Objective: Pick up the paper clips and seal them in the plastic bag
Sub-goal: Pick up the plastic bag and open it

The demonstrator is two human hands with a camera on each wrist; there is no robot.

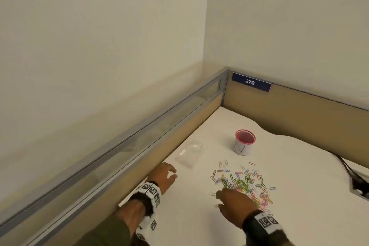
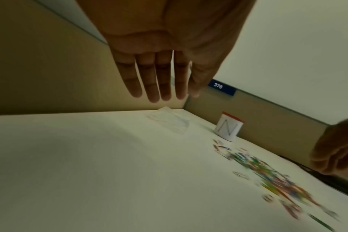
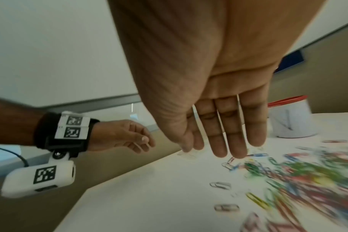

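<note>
A heap of coloured paper clips [image 1: 244, 183] [image 2: 268, 172] [image 3: 300, 177] lies scattered on the white table [image 1: 189, 215]. A clear plastic bag [image 1: 190, 155] [image 2: 169, 120] lies flat near the left partition. My left hand [image 1: 165, 175] [image 2: 159, 75] hovers open just short of the bag, fingers straight, holding nothing. My right hand [image 1: 233, 201] [image 3: 218, 133] is open, palm down, above the near left edge of the clip heap, its fingertips [image 3: 236, 153] close over a few clips. In the right wrist view the left hand [image 3: 125, 135] shows off to the left.
A white cup with a red rim [image 1: 244, 142] [image 2: 228, 127] [image 3: 290, 116] stands behind the clips. Beige partitions [image 1: 299, 110] wall the table's left and back. A dark cable [image 1: 347, 168] and a cutout [image 1: 359, 183] lie at the right edge.
</note>
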